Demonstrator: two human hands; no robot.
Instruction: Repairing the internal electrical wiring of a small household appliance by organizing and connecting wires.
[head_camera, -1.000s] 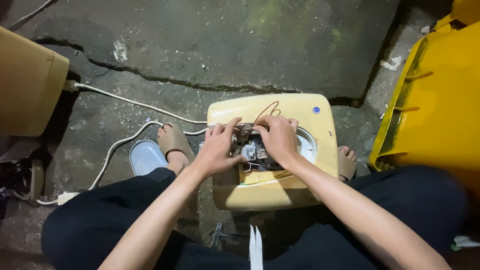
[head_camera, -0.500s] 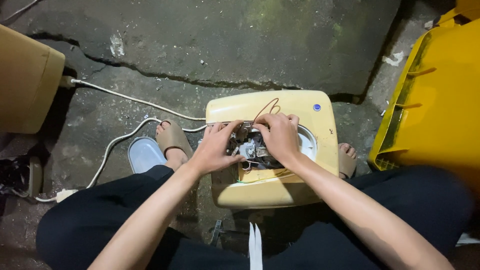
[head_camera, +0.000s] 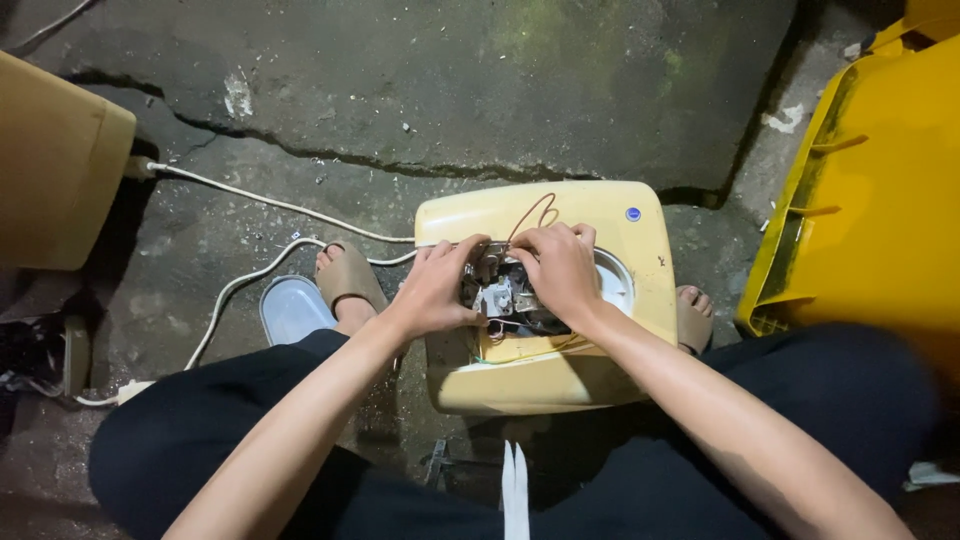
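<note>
While the metal part (head_camera: 505, 295) sits inside the yellowed casing (head_camera: 560, 215), both hands' fingers (head_camera: 470, 262) pinch it closed.

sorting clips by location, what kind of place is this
Probably an informal repair spot on the ground, perhaps outdoors: cracked concrete floor, a yellowed appliance casing opened between the person's feet, a white power cord trailing past, a yellow bin alongside.

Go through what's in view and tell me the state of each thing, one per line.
Cream appliance casing: lying flat, round opening uncovered, inner parts exposed.
Metal part inside: partly hidden by fingers.
Left hand: fingers on the metal part.
Right hand: fingers on the metal part.
White cord: slack across the cracked floor.
Yellow bin: tipped on its side.
</note>
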